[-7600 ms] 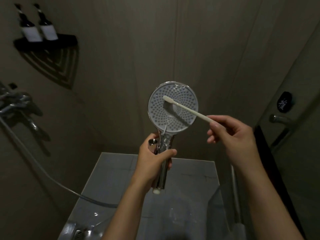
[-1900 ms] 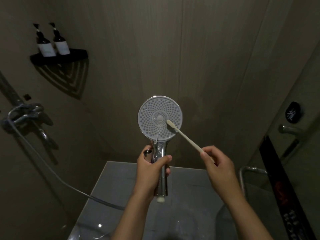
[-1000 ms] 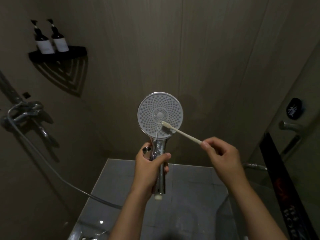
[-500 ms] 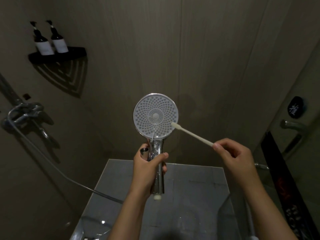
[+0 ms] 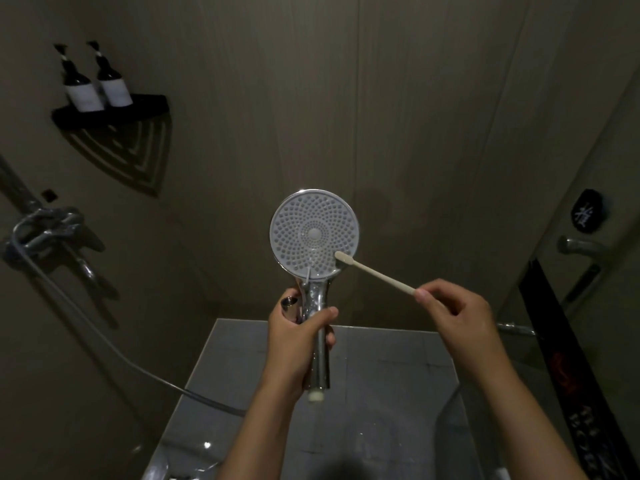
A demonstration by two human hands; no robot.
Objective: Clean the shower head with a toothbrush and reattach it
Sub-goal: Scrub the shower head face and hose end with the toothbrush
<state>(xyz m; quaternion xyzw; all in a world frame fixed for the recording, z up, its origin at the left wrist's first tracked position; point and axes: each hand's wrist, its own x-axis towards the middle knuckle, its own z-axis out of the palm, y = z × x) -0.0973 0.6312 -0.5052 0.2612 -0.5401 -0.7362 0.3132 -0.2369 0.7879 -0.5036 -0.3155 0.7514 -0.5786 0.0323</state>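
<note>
Head view: left hand [image 5: 294, 341] grips the chrome handle of the round, white-faced chrome shower head [image 5: 313, 233], upright with nozzles facing the camera, likely to brace it for scrubbing. Right hand [image 5: 453, 313], lower right of the shower head, pinches the tail of a slim cream plastic toothbrush [image 5: 374, 271], bristles touching the face's lower-right rim. Grey flexible hose [image 5: 104, 341] hangs lower left, detached from the handle; reattachment not yet done.
</note>
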